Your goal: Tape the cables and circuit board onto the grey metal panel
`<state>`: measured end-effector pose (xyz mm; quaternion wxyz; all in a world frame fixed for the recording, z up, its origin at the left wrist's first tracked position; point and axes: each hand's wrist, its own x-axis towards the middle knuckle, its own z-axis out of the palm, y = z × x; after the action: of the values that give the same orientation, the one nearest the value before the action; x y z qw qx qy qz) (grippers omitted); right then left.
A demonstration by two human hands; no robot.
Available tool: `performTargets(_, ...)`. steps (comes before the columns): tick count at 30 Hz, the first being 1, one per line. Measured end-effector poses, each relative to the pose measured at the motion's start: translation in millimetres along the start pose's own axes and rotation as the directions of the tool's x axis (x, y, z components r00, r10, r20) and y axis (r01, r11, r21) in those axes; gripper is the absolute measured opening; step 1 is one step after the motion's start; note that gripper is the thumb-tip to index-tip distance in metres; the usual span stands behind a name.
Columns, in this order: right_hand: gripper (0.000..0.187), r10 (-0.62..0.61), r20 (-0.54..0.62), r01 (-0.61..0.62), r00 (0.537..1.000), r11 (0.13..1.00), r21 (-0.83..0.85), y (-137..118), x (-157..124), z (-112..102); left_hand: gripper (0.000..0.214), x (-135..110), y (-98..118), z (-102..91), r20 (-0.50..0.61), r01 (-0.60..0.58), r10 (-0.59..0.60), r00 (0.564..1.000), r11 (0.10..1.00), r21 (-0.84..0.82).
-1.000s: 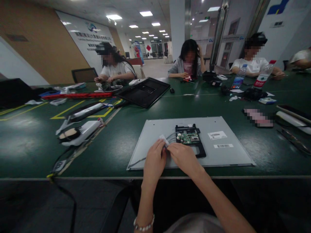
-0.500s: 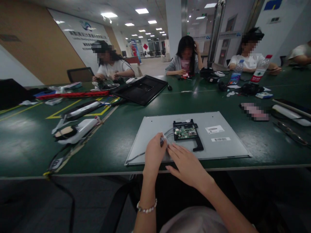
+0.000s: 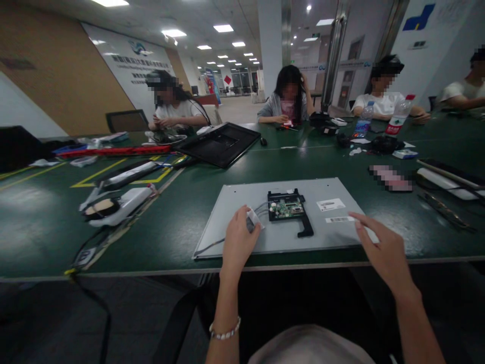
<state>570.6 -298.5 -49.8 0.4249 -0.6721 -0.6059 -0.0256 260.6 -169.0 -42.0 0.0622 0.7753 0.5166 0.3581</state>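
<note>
A grey metal panel (image 3: 326,232) lies flat at the near edge of the green table. A small green circuit board (image 3: 285,207) in a black frame sits on its middle, with thin wires running left. My left hand (image 3: 238,237) rests on the panel's left part, fingers pinched on a small white connector piece (image 3: 253,218) at the end of the wires. My right hand (image 3: 379,247) hovers over the panel's right near corner, fingers spread and holding nothing. Two white labels (image 3: 330,204) are stuck to the right of the board.
A black monitor shell (image 3: 222,144) lies further back. White and black parts (image 3: 117,205) and cables lie on the left. Bottles (image 3: 396,120), pouches and tools stand at the right. Several other people sit at the far side of the table (image 3: 170,222).
My right hand has left the connector beside my left hand and swung right to the panel's right near corner, opening out. My left hand stays pinched on the white piece.
</note>
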Motion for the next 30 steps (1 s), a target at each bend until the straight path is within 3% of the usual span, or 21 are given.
performTargets(4,0.048,0.060,0.009,-0.058,0.998,0.989,-0.138,44,10,-1,0.037,0,1,-2.8,-0.091,-0.035,0.030,0.995,0.998,-0.050)
performTargets(7,0.053,0.029,0.148,-0.002,0.988,0.983,-0.181,61,10,8,0.036,-2,5,-6.9,-0.166,-0.053,0.041,0.985,0.996,-0.068)
performTargets(11,0.053,-0.018,0.332,0.116,0.943,0.953,-0.279,65,6,15,0.027,-4,12,-14.5,-0.288,-0.057,0.035,0.957,0.996,-0.069)
performTargets(17,0.055,-0.042,0.404,0.192,0.914,0.922,-0.337,57,7,21,0.020,-14,27,-13.6,-0.445,-0.078,0.073,0.893,0.997,0.008)
performTargets(22,0.057,-0.060,0.420,0.203,0.906,0.931,-0.304,41,11,33,0.019,-29,62,12.8,-0.312,-0.243,0.223,0.924,0.970,-0.026)
performTargets(25,0.062,-0.081,0.463,0.229,0.883,0.935,-0.273,20,13,40,0.023,-36,77,26.1,-0.240,-0.336,0.324,0.915,0.942,-0.011)
performTargets(30,0.064,-0.192,0.541,0.315,0.819,0.938,-0.143,-26,18,52,0.025,-39,77,30.8,-0.253,-0.295,0.282,0.925,0.955,-0.013)
